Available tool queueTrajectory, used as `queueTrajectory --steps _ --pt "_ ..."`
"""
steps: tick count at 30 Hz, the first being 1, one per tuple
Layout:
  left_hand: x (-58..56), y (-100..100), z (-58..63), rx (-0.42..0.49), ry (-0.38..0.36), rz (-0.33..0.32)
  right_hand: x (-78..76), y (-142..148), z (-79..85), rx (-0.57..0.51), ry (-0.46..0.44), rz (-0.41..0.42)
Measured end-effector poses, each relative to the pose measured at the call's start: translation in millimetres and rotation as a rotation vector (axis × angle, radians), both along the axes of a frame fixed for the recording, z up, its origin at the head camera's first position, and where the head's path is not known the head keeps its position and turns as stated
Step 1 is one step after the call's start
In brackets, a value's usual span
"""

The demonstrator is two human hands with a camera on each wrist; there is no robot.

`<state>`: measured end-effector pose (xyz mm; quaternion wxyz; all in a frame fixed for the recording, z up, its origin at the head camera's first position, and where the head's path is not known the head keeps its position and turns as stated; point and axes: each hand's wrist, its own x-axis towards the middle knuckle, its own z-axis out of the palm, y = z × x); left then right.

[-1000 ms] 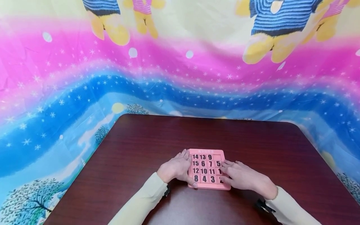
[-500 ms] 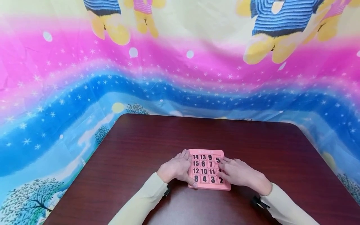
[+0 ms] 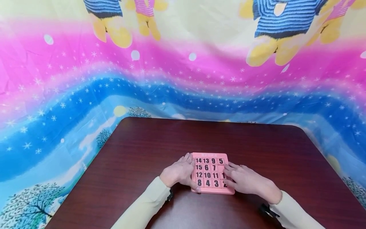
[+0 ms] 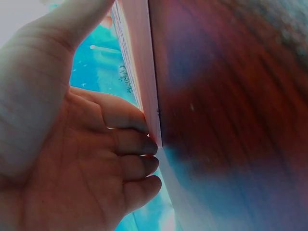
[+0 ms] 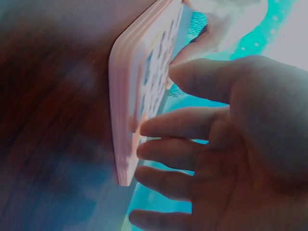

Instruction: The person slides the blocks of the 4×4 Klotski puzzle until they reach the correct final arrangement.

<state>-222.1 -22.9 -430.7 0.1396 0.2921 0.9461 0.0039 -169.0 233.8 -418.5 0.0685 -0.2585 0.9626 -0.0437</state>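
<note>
A pink number slide puzzle (image 3: 210, 155) lies flat on the table, its tiles printed with black numerals. Along its left side, my left hand (image 3: 178, 173) holds the frame, thumb at the near left corner and fingertips beside the far end. My right hand (image 3: 247, 179) reaches over the right edge with fingers extended, touching the tiles there and partly covering the 1 and 2. Tile 5 (image 3: 221, 161) sits in the top right slot, with a gap directly below it. In the right wrist view, the thumb and index fingertip are right at the puzzle's face (image 5: 156, 72).
The dark reddish-brown wooden table (image 3: 160, 136) has rounded far corners. Behind it hangs a cloth backdrop (image 3: 183, 73) with pink and blue bands, snowflakes and bear figures. Black straps (image 3: 268, 211) circle both wrists by the cream sleeves.
Tile 5 has slid away from me, from the second row into the top right slot, under my right fingers. The right hand then moved back slightly right. My left hand has stayed put.
</note>
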Motion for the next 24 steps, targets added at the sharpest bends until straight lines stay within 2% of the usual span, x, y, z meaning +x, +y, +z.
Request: queueTrajectory --steps 5,9,24 --pt "0.1 0 -0.4 -0.003 0.001 0.001 13.7 3 6.0 -0.028 -0.076 0.023" --pt "0.2 0 -0.4 -0.004 0.004 -0.003 19.7 4 7.6 -0.036 -0.069 0.07" --pt "1.1 0 0.8 0.006 0.001 -0.01 22.3 5 9.3 -0.072 -0.092 0.094"
